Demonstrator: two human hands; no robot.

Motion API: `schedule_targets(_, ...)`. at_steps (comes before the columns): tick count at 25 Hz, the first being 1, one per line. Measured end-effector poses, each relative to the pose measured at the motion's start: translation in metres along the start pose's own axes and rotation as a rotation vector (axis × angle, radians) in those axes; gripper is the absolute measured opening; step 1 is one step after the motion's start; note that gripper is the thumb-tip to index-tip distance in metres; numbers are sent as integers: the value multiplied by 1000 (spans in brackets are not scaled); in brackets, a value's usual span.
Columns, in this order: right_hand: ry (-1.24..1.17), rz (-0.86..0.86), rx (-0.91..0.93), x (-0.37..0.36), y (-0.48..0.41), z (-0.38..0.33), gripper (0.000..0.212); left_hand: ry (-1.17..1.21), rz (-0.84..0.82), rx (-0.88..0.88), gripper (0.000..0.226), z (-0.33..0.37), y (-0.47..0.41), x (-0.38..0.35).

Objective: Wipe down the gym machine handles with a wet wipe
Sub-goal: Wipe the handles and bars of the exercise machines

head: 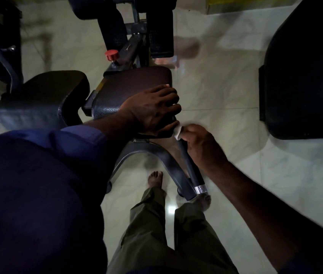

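A black machine handle (191,167) with a silver end cap (201,189) slants from beside the seat down toward me. My right hand (202,147) is wrapped around its upper part, pressing a white wet wipe (178,131) against it. My left hand (152,110) rests on the near corner of the dark brown seat pad (135,84), fingers curled over the edge just above the handle's top. The wipe shows only as a small white fold between the two hands.
A red adjustment knob (111,55) sticks up behind the seat. A black pad (44,97) sits to the left, a grey curved frame tube (156,155) runs under the seat, and another dark machine (305,76) stands at right. My bare feet (155,178) stand on pale glossy tiles.
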State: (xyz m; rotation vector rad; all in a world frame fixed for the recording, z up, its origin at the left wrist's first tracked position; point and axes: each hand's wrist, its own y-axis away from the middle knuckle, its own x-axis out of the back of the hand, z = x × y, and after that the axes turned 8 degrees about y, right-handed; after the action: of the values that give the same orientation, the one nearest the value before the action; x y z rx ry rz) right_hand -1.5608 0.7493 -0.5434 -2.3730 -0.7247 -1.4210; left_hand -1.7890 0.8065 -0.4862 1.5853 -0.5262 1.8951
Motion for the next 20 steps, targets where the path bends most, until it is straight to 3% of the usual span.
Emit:
schedule_targets(2,-4,-8,30,10,31,-5,29,11,90,-36,53,-16,-14,20)
schedule_targets(4,-8,-10,89,24,71,-11,36,82,98,13,46,-15,-14,-26)
schedule_targets(5,-4,-15,105,30,87,-14,36,110,-11,180,43,-11,9,-107)
schedule_targets(6,4,-13,109,31,97,-14,36,-138,152,340,50,-12,51,-215)
schedule_targets(7,13,-1,108,29,99,-13,35,-28,-126,704,70,25,86,-318)
schedule_targets(8,26,17,104,25,94,-9,34,230,-273,961,81,60,101,-354)
schedule_targets(9,32,26,106,21,83,-5,34,282,-316,973,87,94,114,-375)
schedule_targets(10,21,29,116,16,65,-1,35,406,-226,986,85,118,131,-381)
schedule_targets(11,-2,37,113,9,45,2,34,251,-109,1077,76,122,125,-373)
schedule_targets(12,-26,48,87,1,24,4,30,343,-220,1166,63,121,128,-371)
schedule_targets(13,-45,49,47,-4,5,5,25,302,-192,1239,52,118,128,-372)
schedule_targets(15,-65,61,-19,-7,-15,2,16,448,-48,1400,51,131,116,-376)
schedule_targets(17,-50,82,-42,-4,6,0,25,516,-52,1349,58,131,115,-375)
schedule_targets(19,-27,87,3,10,60,-3,32,619,-271,1227,61,122,113,-373)
schedule_targets(20,-19,84,19,17,90,-4,33,460,-449,1075,69,119,112,-374)
